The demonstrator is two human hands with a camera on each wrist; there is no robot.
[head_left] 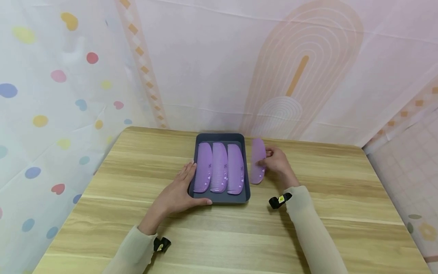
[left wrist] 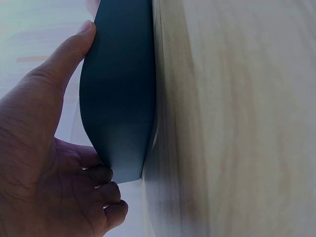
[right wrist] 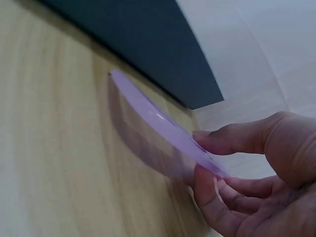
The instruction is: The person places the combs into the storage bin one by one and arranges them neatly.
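Three purple combs [head_left: 219,167] lie side by side in a dark grey tray [head_left: 222,199]. My left hand [head_left: 176,192] is at the tray's near left corner, its straight fingers against the left wall and its thumb along the front rim. In the left wrist view that thumb touches the rim of the tray [left wrist: 118,94]. To the right of the tray, my right hand [head_left: 276,160] pinches another purple comb [head_left: 257,167] between thumb and fingers. The right wrist view has this comb [right wrist: 153,116] tilted, with its shadow on the tabletop; whether it touches the wood I cannot tell.
Under everything is a wood-grain table [head_left: 219,236]. A patterned cloth [head_left: 205,68] hangs behind the table's back edge. Black wrist cameras [head_left: 280,199] sit at both cuffs.
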